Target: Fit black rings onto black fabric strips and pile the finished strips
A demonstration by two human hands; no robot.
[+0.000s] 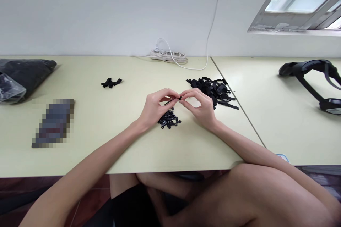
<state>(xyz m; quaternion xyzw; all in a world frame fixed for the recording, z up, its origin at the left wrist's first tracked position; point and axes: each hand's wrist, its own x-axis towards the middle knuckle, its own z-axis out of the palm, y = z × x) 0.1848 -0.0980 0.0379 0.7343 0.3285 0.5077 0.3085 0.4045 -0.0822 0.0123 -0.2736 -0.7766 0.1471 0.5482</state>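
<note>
My left hand (pixel 156 106) is closed in a pinch on a black fabric strip (pixel 169 102), part of which shows between thumb and fingers. Fingertip to fingertip with it, my right hand (pixel 201 108) pinches a tiny dark piece at the strip's end; whether that is the strip itself or a small ring is too small to tell. Just below the fingers lies a small pile of black round rings (pixel 169 118). Behind my right hand spreads a loose heap of black fabric strips (pixel 213 90). A few black strips (pixel 111 82) lie apart, farther left.
At the left are a black plastic-wrapped bag (pixel 29 76) and a blurred-out flat object (pixel 54 124). A white power strip (pixel 169 56) with a cable sits against the wall. A black headset with straps (pixel 311 78) lies far right. A seam crosses the table.
</note>
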